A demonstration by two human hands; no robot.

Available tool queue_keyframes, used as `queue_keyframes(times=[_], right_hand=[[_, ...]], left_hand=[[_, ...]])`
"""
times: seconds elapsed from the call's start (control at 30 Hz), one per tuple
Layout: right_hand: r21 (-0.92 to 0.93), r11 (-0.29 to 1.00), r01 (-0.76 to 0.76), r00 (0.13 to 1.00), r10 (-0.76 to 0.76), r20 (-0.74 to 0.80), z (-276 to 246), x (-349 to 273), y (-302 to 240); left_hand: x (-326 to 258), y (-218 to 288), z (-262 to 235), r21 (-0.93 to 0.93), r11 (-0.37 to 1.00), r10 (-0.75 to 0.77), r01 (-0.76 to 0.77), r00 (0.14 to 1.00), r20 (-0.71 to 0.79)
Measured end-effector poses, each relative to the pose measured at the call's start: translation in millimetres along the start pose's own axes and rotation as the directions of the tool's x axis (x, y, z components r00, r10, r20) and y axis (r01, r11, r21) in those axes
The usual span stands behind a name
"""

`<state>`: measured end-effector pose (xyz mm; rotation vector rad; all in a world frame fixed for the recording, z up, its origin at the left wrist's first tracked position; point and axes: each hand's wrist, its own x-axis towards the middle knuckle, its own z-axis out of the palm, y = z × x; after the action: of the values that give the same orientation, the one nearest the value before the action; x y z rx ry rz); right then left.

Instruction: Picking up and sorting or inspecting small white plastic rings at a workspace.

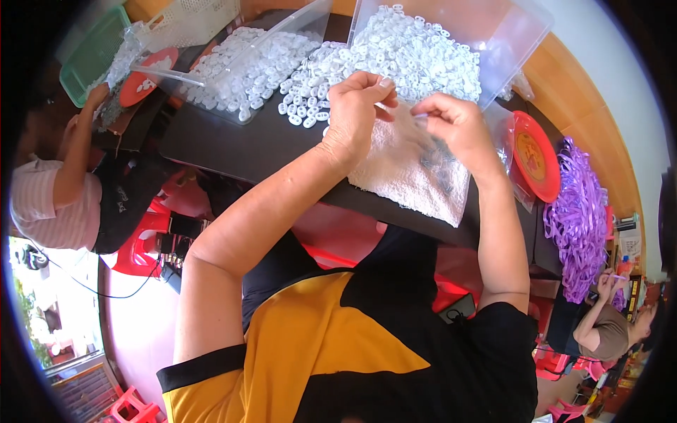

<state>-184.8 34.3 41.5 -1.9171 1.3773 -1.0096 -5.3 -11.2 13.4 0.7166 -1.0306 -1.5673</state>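
Both hands are raised over a dark table [211, 144], just in front of a heap of small white oval plastic pieces with holes [416, 53]. My left hand [355, 113] has its thumb and fingers pinched together; anything in them is hidden or too small to name. To its right, my right hand [455, 130] is closed in a pinch too, at what looks like a tiny pale thing I cannot make out. Below the hands a pale pink towel [395, 187] lies at the table's near edge, with several small dark thin parts [441, 166] scattered on it.
Clear plastic bins [515, 32] hold the white pieces, and loose ones spill between them. On the right are a red plate [534, 155] and a bundle of purple ribbons [575, 211]. Co-workers sit at the left [63, 197] and far right [610, 328], near a green basket [95, 56].
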Motion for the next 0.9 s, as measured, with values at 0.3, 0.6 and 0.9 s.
queue_keyframes(times=[0.3,0.6,0.9], right_hand=[[-0.296,0.92,0.258,0.956,-0.287,-0.059,22.1,-9.1,-7.8],[0.346,0.938,0.024,0.985,0.037,-0.167,31.9,-7.8,0.0],[0.314,0.949,0.029,0.945,0.076,-0.317,25.4,-4.9,-2.1]], left_hand=[[18.1,-0.3,37.4,-0.392,0.88,-0.267,0.269,0.962,0.061],[24.9,-8.5,33.3,-0.485,0.825,-0.25,0.291,0.957,0.148],[23.8,-15.0,27.7,-0.193,0.977,-0.084,0.086,0.996,0.02]])
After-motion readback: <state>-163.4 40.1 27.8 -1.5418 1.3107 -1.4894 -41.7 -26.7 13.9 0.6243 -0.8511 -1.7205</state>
